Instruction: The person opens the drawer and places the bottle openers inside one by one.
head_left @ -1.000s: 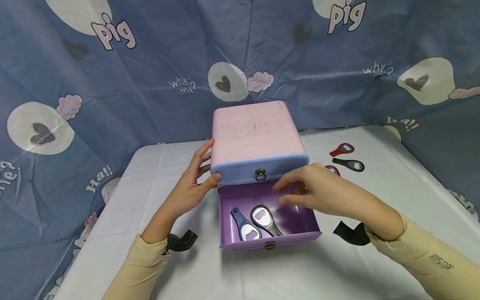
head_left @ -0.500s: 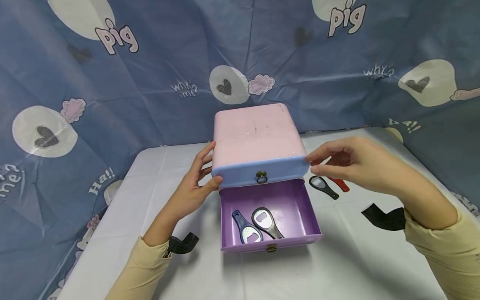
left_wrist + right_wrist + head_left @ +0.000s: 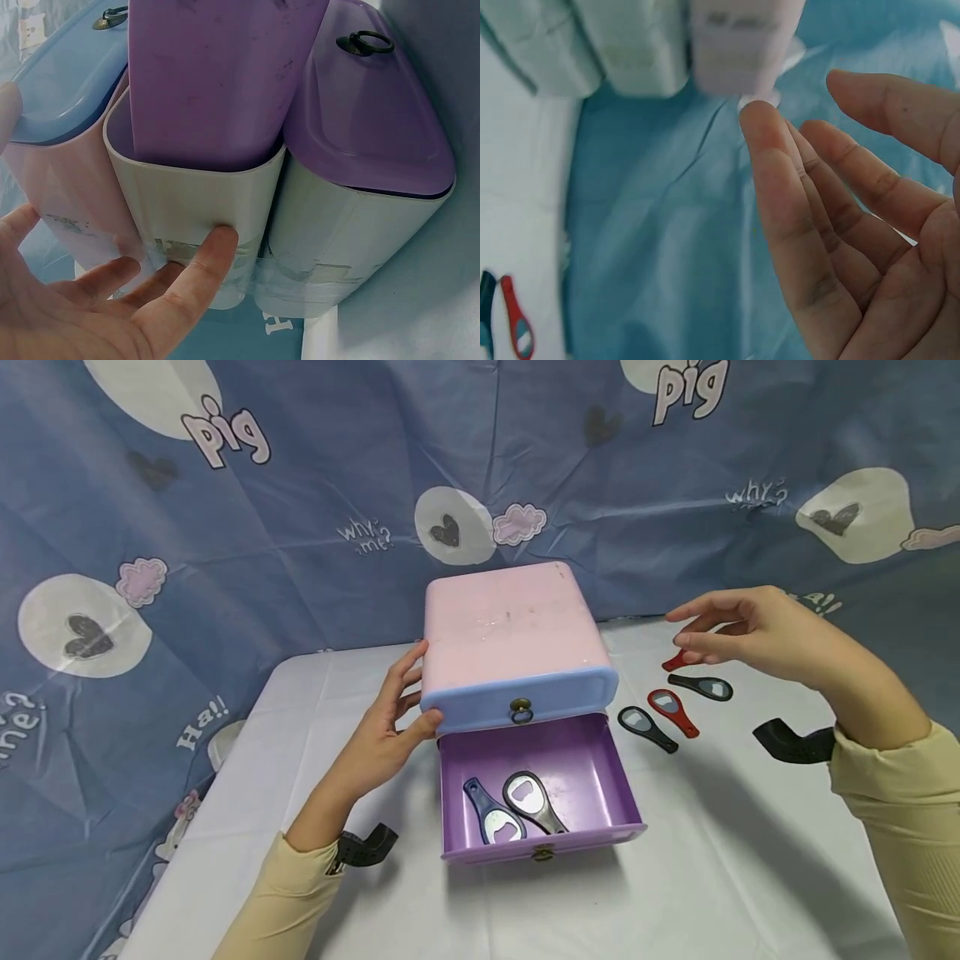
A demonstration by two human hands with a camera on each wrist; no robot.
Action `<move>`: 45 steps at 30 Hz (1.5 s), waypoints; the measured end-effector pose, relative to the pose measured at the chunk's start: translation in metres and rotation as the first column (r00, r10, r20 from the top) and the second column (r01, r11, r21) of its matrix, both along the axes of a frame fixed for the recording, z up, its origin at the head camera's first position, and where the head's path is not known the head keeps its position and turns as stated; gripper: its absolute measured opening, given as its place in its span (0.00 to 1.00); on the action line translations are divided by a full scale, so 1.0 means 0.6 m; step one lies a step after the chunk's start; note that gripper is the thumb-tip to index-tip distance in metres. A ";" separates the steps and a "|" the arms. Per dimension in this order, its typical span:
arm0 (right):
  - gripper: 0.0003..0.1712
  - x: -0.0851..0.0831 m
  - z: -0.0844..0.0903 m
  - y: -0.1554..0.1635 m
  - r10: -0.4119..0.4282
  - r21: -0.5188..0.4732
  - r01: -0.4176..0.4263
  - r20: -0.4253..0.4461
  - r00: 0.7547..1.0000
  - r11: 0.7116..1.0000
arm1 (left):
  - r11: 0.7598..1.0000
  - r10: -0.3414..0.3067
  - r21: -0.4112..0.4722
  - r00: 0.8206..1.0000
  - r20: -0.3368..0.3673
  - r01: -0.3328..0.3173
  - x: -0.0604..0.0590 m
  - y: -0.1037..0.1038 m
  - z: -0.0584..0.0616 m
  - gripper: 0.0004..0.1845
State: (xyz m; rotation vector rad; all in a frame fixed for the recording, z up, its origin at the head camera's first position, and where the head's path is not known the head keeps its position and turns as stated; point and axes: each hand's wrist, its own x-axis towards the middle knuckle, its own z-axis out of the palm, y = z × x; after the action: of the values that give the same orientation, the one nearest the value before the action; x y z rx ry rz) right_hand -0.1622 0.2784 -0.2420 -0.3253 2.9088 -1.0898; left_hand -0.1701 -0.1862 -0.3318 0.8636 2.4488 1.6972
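Now that my right hand (image 3: 738,631) has lifted away from the purple drawer (image 3: 536,789), empty and loosely spread, it hovers over the bottle openers (image 3: 667,710) lying far right on the white table (image 3: 675,877). My left hand (image 3: 386,727) stays flat against the pink cabinet (image 3: 510,627), steadying it before the blue patterned cloth (image 3: 300,485).

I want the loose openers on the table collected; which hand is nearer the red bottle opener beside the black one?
Right. The right hand hovers just above and behind the red bottle opener; the left hand rests on the drawer box's far side.
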 end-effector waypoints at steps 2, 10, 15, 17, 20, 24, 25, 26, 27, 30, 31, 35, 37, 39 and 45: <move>0.24 -0.013 -0.008 0.015 -0.018 -0.004 0.019 0.024 1.000 1.000 | 1.000 0.000 0.001 1.000 0.001 0.000 0.000 0.000 0.000 0.44; 0.28 -0.056 -0.054 0.068 -0.054 -0.077 0.065 0.126 0.991 0.995 | 1.000 0.004 -0.005 1.000 0.005 -0.004 0.000 0.001 0.001 0.44; 0.26 -0.074 -0.091 0.101 -0.071 -0.121 0.094 0.179 0.981 0.988 | 1.000 0.001 -0.002 1.000 0.015 -0.001 -0.001 0.001 0.000 0.44; 0.23 -0.081 -0.105 0.112 -0.082 -0.130 0.107 0.189 0.979 0.986 | 1.000 -0.001 -0.001 1.000 0.014 0.002 -0.002 0.001 -0.001 0.44; 0.18 -0.089 -0.124 0.130 -0.085 -0.132 0.114 0.207 0.975 0.985 | 1.000 -0.003 0.001 1.000 0.009 0.003 -0.003 0.001 -0.001 0.44; 0.16 -0.097 -0.150 0.153 -0.062 -0.126 0.094 0.239 0.969 0.988 | 1.000 -0.004 0.000 1.000 0.007 0.004 -0.004 0.000 -0.001 0.44; 0.16 -0.099 -0.156 0.158 -0.059 -0.126 0.092 0.246 0.967 0.988 | 1.000 -0.003 0.000 1.000 0.008 0.003 -0.004 0.000 -0.001 0.44; 0.15 -0.101 -0.163 0.163 -0.054 -0.128 0.089 0.250 0.967 0.988 | 1.000 -0.003 0.000 1.000 0.008 0.003 -0.004 0.000 -0.001 0.44; 0.15 -0.102 -0.170 0.167 -0.056 -0.131 0.092 0.255 0.965 0.987 | 1.000 -0.003 0.000 1.000 0.010 0.003 -0.003 0.000 -0.001 0.44; 0.13 -0.106 -0.188 0.177 -0.056 -0.137 0.096 0.270 0.961 0.986 | 1.000 -0.003 -0.002 1.000 0.012 0.003 -0.003 0.000 -0.001 0.44; 0.14 -0.108 -0.194 0.179 -0.057 -0.138 0.098 0.276 0.959 0.986 | 1.000 -0.003 -0.003 1.000 0.013 0.003 -0.003 0.000 -0.001 0.44; 0.19 -0.116 -0.213 0.186 -0.063 -0.144 0.114 0.315 0.947 0.983 | 1.000 -0.005 -0.005 1.000 0.014 0.006 -0.003 -0.001 -0.001 0.44; 0.25 -0.120 -0.220 0.188 -0.071 -0.154 0.130 0.338 0.938 0.980 | 1.000 -0.007 -0.004 1.000 0.013 0.007 -0.002 -0.001 -0.001 0.44; 0.29 -0.124 -0.226 0.189 -0.083 -0.159 0.149 0.360 0.929 0.976 | 1.000 -0.007 -0.002 1.000 0.009 0.007 -0.002 -0.001 0.000 0.44; 0.38 -0.136 -0.237 0.188 -0.117 -0.044 0.140 0.338 0.934 0.989 | 1.000 -0.002 -0.003 1.000 0.011 0.002 -0.002 -0.001 0.001 0.44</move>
State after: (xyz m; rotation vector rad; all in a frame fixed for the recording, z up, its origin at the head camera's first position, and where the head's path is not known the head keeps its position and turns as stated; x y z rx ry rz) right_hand -0.2436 0.3910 -0.3843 0.0510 2.6243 -1.1343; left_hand -0.1712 -0.1870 -0.3312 0.8541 2.4424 1.6920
